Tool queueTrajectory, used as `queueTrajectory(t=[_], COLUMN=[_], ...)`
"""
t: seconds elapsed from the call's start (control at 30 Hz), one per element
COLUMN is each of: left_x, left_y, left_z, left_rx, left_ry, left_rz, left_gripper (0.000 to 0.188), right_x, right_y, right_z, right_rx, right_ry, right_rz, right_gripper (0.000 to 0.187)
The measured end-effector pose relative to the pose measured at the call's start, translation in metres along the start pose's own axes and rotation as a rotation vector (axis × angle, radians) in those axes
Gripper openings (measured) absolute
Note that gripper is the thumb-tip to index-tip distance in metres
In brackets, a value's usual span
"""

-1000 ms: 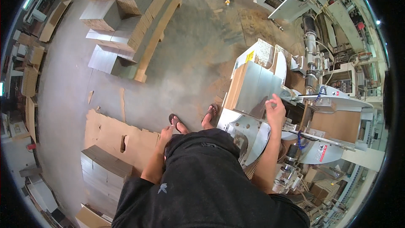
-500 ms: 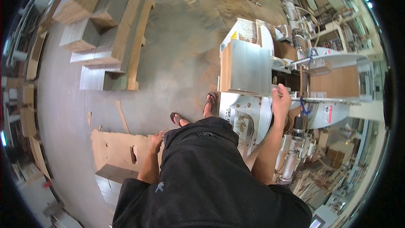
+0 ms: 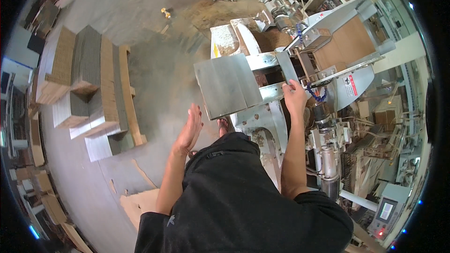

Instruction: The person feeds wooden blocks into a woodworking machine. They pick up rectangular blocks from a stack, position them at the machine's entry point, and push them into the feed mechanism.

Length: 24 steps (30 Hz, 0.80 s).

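A stack of square grey-faced boards [image 3: 228, 85] sits at the near left end of a white machine's metal rails [image 3: 262, 61]. My left hand [image 3: 190, 129] is raised just to the near left of this stack, fingers stretched out and nothing in it. Across the rails, to the right of the stack, lies a narrow grey board [image 3: 287, 68]. The thumb and fingers of my right hand [image 3: 295, 99] close on its near end; the underside of that grip is hidden.
Stacked grey and brown panels [image 3: 93, 84] rest on a wooden pallet [image 3: 129, 93] to the left. Torn cardboard [image 3: 138, 204] lies on the floor near my left arm. A yellow tool [image 3: 165, 13] lies farther off. At lower right stands a control box [image 3: 388, 211].
My left hand has risen from beside my leg toward the board stack. My right hand is now at the narrow board on the rails. The view has swung to the right.
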State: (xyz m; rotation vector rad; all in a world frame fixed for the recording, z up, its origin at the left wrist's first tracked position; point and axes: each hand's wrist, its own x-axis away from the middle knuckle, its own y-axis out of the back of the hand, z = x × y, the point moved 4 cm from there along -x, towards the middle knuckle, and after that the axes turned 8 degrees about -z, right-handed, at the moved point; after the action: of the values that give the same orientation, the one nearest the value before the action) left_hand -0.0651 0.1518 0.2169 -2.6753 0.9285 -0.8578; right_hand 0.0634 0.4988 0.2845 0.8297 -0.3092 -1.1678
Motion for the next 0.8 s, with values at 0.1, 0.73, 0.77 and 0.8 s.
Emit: queueTrajectory(t=[0.1,0.73,0.77,0.8], left_x=[-0.009,-0.007,-0.007,-0.008], left_y=[-0.02,-0.032,-0.029,-0.029], left_z=[-0.001,-0.006,-0.003,-0.003], left_rx=[0.031,-0.022,-0.044,-0.042], left_ry=[0.084,0.155,0.173,0.176], left_rz=[0.036,-0.178,-0.23,-0.243], left_gripper=[0.085,0.078,0.077,0.077], right_x=[-0.041,-0.143,-0.129,-0.114], right_y=[-0.019,-0.103,-0.095,-0.082], right_z=[-0.032,-0.095,-0.075,-0.048], right_rx=[0.136,0.118,-0.149,-0.15], right_ry=[-0.023,-0.03,-0.21,-0.208], right_rz=[0.02,0.508,0.616,0.629], right_gripper=[0.048,0.018,0.016,0.016])
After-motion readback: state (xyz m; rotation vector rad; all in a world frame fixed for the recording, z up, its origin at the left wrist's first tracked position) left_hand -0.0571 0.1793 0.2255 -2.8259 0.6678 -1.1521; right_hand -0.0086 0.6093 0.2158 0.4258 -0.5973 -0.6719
